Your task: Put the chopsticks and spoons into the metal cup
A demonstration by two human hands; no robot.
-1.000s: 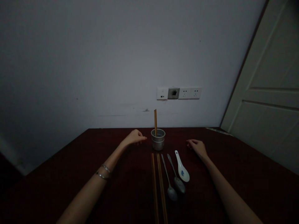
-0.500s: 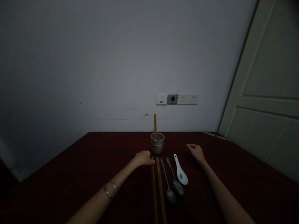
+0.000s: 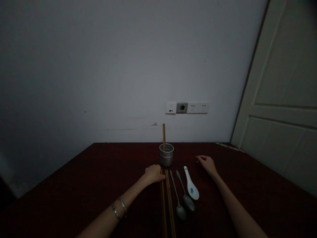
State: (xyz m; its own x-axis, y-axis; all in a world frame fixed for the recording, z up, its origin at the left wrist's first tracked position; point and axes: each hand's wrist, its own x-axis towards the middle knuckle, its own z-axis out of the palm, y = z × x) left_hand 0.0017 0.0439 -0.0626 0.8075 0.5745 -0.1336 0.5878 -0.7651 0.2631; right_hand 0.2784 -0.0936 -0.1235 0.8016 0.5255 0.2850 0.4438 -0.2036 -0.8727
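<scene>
At the upper end of the leftmost pair of wooden chopsticks [image 3: 163,208], my left hand [image 3: 154,173] is closed, thumb and fingers pinching the tips. Another pair of chopsticks [image 3: 170,201] lies just to the right. Behind them a metal cup [image 3: 166,158] holds upright chopsticks [image 3: 164,136]. Farther right lie a long-handled metal spoon [image 3: 181,212], a second metal spoon [image 3: 189,202] and a white ceramic spoon [image 3: 193,191] with a blue mark. My right hand [image 3: 206,164] rests on the table beyond the ceramic spoon, fingers curled in, with nothing visible in it.
The dark red table [image 3: 119,162] meets a pale wall [image 3: 123,82] at its back edge. Sockets and switches [image 3: 197,107] are set in the wall. A panelled door [image 3: 282,99] stands on the right. The light is dim.
The whole view has shifted slightly, so everything appears a little lower. My left hand stays at the chopstick ends, and my right hand keeps its place.
</scene>
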